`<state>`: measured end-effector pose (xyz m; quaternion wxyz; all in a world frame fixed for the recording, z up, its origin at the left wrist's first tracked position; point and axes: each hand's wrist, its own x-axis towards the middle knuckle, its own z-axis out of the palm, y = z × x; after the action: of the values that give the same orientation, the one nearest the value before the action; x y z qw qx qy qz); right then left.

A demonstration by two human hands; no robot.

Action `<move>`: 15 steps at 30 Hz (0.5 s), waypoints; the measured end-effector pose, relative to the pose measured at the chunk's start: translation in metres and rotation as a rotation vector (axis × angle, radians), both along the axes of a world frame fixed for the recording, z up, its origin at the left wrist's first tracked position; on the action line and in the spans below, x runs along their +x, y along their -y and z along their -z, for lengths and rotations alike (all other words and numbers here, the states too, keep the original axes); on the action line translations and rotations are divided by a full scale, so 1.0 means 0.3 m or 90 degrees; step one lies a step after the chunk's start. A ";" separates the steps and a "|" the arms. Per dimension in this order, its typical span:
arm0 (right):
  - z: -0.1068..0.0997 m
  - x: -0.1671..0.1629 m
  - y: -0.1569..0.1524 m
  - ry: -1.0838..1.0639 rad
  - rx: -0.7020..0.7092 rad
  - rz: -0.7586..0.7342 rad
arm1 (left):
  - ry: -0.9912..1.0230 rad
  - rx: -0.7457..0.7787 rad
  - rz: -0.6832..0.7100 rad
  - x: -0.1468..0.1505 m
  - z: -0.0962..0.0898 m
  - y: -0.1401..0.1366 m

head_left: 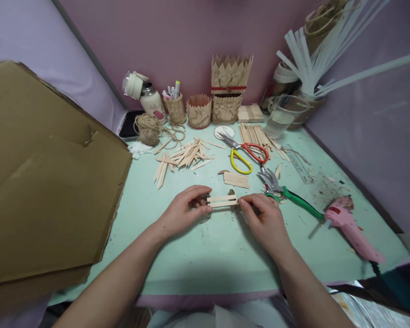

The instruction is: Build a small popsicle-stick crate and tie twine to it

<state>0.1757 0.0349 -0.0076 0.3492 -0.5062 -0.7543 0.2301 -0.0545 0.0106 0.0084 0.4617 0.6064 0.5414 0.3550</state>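
Between my two hands is a small frame of wooden craft sticks [221, 199], with two pale sticks running crosswise and brown end pieces. My left hand [187, 205] pinches its left end between thumb and fingers. At the right end, the thumb and fingers of my right hand [261, 212] close on the frame. Just beyond it lies a row of short cut sticks [236, 179]. Scissors [241, 150] with one red and one yellow handle rest farther back. Green-handled pruning shears [287, 191] lie to the right of my right hand.
A pink glue gun [353, 228] lies at the right. Loose stick pieces [187, 157] and twine [149, 129] are at the back left. Stick-covered cups [198, 111] and a plastic cup of water [282, 116] stand behind. Cardboard [54, 173] rises on the left.
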 end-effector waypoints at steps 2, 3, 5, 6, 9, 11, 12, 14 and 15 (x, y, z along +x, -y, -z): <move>-0.003 -0.001 0.000 0.001 -0.003 -0.001 | -0.019 0.011 -0.005 -0.001 0.002 0.000; -0.005 -0.001 0.000 0.004 -0.004 -0.003 | -0.028 0.013 -0.008 0.000 0.003 0.000; -0.008 -0.004 0.001 0.010 -0.008 -0.006 | -0.040 0.014 -0.012 0.001 0.003 -0.001; -0.010 -0.005 0.001 0.014 -0.009 -0.007 | -0.043 0.014 -0.013 0.001 0.003 -0.001; -0.013 -0.007 0.001 0.019 -0.015 -0.005 | -0.044 0.014 -0.013 0.002 0.001 -0.002; -0.014 -0.008 0.002 0.019 -0.018 -0.002 | -0.042 0.014 -0.015 0.001 0.001 -0.002; -0.014 -0.008 0.002 0.019 -0.018 -0.001 | -0.041 0.014 -0.015 0.001 0.001 -0.002; -0.013 -0.008 0.002 0.019 -0.017 0.000 | -0.040 0.013 -0.016 0.001 0.002 -0.001; -0.013 -0.008 0.002 0.019 -0.017 -0.001 | -0.040 0.012 -0.017 0.001 0.003 -0.001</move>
<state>0.1734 0.0342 -0.0038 0.3310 -0.5139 -0.7565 0.2327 -0.0542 0.0110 0.0075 0.4340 0.6140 0.5604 0.3472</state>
